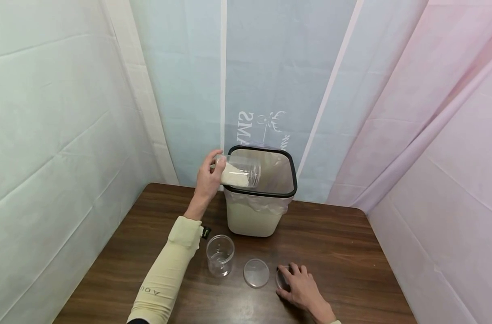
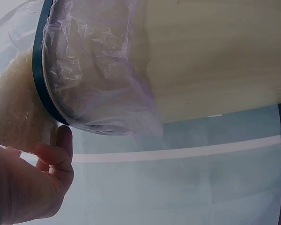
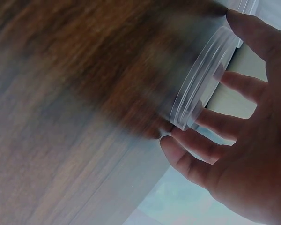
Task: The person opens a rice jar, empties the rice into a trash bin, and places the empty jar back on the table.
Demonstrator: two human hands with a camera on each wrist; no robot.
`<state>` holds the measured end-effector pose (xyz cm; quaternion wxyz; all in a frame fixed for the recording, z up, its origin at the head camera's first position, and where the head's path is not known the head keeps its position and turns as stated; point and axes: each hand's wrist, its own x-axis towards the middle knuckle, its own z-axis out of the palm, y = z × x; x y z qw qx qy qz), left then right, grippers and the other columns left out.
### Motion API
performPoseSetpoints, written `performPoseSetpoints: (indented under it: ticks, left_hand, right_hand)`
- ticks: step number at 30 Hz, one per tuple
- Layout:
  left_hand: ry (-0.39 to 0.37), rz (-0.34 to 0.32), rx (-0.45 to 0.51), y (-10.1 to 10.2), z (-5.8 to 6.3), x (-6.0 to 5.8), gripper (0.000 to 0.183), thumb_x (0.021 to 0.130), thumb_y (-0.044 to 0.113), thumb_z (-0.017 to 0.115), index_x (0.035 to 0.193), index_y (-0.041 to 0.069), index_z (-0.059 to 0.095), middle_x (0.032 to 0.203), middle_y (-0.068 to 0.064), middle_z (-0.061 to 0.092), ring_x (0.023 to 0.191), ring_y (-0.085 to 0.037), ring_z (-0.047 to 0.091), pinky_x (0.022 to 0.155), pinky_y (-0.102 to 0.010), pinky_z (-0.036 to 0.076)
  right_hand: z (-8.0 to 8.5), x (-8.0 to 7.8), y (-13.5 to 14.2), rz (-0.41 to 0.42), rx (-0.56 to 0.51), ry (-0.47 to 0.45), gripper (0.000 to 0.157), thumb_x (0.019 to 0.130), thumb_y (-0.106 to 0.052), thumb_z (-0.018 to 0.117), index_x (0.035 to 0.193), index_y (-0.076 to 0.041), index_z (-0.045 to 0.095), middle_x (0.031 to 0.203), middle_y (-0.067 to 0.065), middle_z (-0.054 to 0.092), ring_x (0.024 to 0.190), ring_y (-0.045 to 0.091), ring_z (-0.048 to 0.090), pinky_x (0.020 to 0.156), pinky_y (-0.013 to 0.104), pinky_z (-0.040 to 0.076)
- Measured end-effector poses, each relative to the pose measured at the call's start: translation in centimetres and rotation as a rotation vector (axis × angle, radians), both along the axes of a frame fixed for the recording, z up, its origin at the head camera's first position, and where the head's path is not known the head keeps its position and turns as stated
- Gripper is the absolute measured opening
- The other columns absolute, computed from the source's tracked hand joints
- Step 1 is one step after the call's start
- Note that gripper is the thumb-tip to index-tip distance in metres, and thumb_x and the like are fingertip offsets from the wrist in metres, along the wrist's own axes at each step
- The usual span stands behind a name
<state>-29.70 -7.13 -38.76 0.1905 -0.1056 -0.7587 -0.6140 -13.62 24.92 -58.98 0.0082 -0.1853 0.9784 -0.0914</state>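
Observation:
My left hand [image 1: 209, 177] grips a clear plastic jar [image 1: 252, 173] near its base and holds it on its side over the near left rim of a bin [image 1: 252, 220]. Pale, rice-like grains [image 1: 234, 176] lie along the jar's lower side, its mouth facing into the bin. In the left wrist view the grains [image 2: 21, 105] slope up against the jar wall. My right hand [image 1: 302, 286] is spread low over a clear round lid [image 3: 201, 82] on the table, thumb and fingers around and over it. A second clear lid [image 1: 256, 273] lies flat to its left.
Another clear jar [image 1: 220, 256], without a lid, stands upright in front of the bin. A thin translucent bag [image 2: 93, 70] lines the bin and folds over below its black rim [image 1: 266, 195]. Curtain-like cloth [image 1: 181, 90] surrounds the brown wooden table [image 1: 335, 243].

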Motion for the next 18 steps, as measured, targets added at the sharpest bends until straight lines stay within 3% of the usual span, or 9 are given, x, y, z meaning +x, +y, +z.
performPoseSetpoints:
  ticks: [6,18]
  left_hand:
    - [0.01,0.01,-0.026,0.16,-0.14,0.01,0.043,0.099,0.047,0.049,0.137,0.027,0.053,0.122,-0.013,0.06,0.071,-0.023,0.052,0.062,-0.034,0.044]
    - [0.032,0.0,-0.078,0.41,-0.29,-0.05,0.047,0.099,0.054,0.045,0.139,0.03,0.051,0.132,-0.014,0.054,0.077,-0.024,0.055,0.063,-0.035,0.046]
  right_hand:
    - [-0.14,-0.15,0.06,-0.007,-0.003,-0.023,0.065,0.079,-0.051,0.076,0.133,-0.018,0.058,0.124,0.018,0.057,0.102,0.039,0.052,0.072,0.053,0.048]
    - [0.14,-0.23,0.36,0.001,-0.014,-0.083,0.064,0.08,-0.052,0.074,0.133,-0.019,0.057,0.127,0.019,0.055,0.103,0.038,0.051,0.071,0.054,0.047]
